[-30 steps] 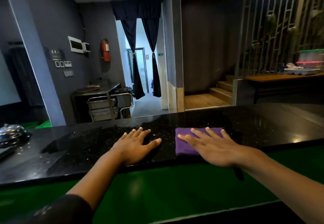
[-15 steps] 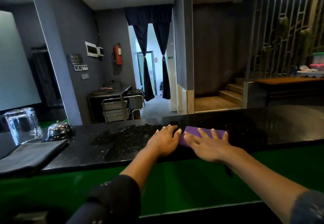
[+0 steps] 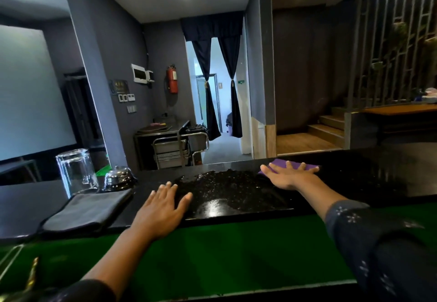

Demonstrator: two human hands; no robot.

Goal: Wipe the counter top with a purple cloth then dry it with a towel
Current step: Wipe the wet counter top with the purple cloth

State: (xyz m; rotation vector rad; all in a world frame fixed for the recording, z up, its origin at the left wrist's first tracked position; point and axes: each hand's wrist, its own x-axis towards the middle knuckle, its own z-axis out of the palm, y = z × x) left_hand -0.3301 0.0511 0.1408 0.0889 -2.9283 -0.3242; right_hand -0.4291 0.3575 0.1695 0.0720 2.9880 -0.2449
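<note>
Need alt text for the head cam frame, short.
A person's right hand presses a purple cloth flat on a wet black counter top, while the left hand rests flat near its front edge. To the left lie a folded grey towel, a service bell and an upturned glass.

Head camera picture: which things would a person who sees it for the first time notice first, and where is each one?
First comes the right hand, pressed flat on the purple cloth at the far edge of the black counter top. Next is the wet patch glistening between both hands, with the left hand flat at the near edge. At the left stand a clear glass and a silver bell, behind a folded grey towel.
</note>
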